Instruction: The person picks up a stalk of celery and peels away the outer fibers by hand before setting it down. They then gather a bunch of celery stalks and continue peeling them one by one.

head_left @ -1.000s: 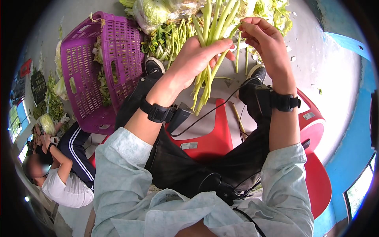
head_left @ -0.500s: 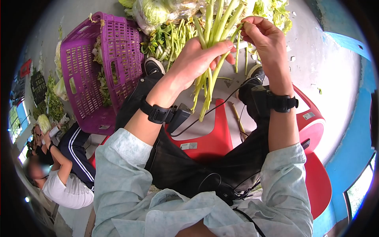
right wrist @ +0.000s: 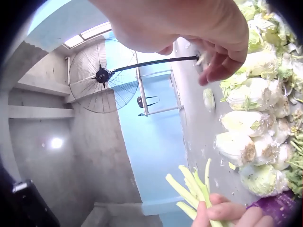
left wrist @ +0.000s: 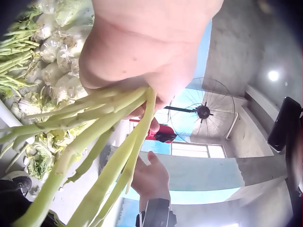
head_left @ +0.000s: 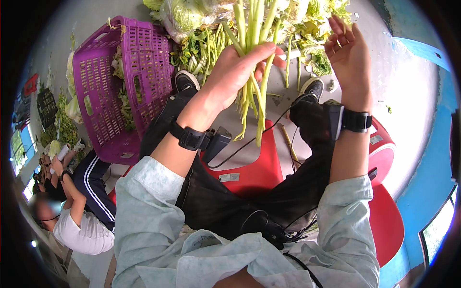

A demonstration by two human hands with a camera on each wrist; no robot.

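In the head view, my left hand (head_left: 233, 72) grips a bunch of long green stalks (head_left: 250, 29), thumb across them, the thin ends hanging down toward the red stool. The stalks (left wrist: 80, 142) fan out beneath the left hand (left wrist: 137, 52) in the left wrist view. Apart from the bunch, to its right, my right hand (head_left: 351, 65) is raised with its fingers loosely bent and no stalk visible in it. The right wrist view has that hand (right wrist: 189, 28) at the top and the stalk tops (right wrist: 191, 187) in the left hand below.
A purple crate (head_left: 98, 96) with leaves inside lies tilted at the left. Wrapped cabbages (head_left: 185, 17) and a pile of stalks (head_left: 211, 45) lie on the floor ahead. A red stool (head_left: 259, 168) stands between the legs. Another person (head_left: 84, 225) sits at far left, holding a cabbage.
My right hand has left the stalk it was pinching and moved away to the right, its fingers loosening. The bunch in my left hand has shifted slightly left.
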